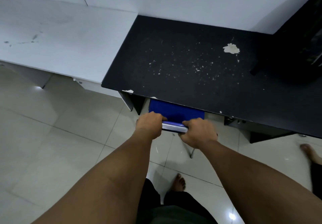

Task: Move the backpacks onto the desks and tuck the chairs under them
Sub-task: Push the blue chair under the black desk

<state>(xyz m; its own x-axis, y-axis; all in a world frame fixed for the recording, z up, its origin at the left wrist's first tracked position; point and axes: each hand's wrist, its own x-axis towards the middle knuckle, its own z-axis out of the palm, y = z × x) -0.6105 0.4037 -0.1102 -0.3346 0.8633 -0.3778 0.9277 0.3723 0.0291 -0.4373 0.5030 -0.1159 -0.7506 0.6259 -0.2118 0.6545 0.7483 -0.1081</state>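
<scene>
A: Status? Left to right.
B: Left hand (150, 124) and right hand (198, 133) each have their grip clamped on the top rail of the blue chair (176, 113). Seat mostly under the black counter (191, 63).
A: Handling?
B: Looks light, stiff frame; legs may scrape the tile. Hold the rail ends, push evenly.

Bare arms, dark clothing

Both forearms are sleeveless and bare, no watch or rings visible; dark trousers (174, 211) cover the legs, and the foot (179, 182) is unshod.
</scene>
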